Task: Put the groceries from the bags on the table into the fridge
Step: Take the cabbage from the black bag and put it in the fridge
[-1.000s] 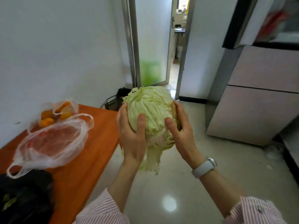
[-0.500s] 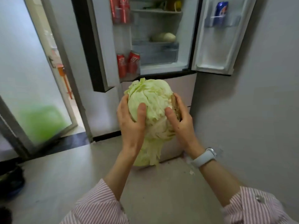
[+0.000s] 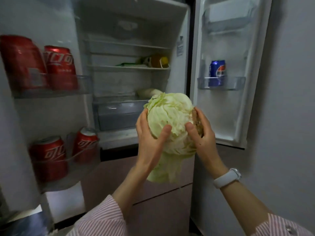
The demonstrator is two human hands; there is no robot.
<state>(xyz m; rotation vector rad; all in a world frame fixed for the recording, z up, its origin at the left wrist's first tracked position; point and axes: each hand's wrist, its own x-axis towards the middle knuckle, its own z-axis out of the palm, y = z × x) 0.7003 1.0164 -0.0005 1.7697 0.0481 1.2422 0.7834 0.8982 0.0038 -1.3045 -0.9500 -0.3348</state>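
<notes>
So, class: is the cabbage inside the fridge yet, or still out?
Out. Both the left hand and right hand hold the cabbage before the open fridge.

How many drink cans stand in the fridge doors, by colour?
Red cans: 4, in the left door, two on the upper shelf and two on the lower
Blue can: 1, in the right door
Total: 5

Pale-green cabbage (image 3: pixel 170 120) before open fridge (image 3: pixel 129 48)

1. Both fridge doors stood open, leaving the middle free.
2. A pale vegetable (image 3: pixel 149 92) occupied the lower shelf's right part.
3. Red cans (image 3: pixel 59 68) filled the left door's racks.
</notes>
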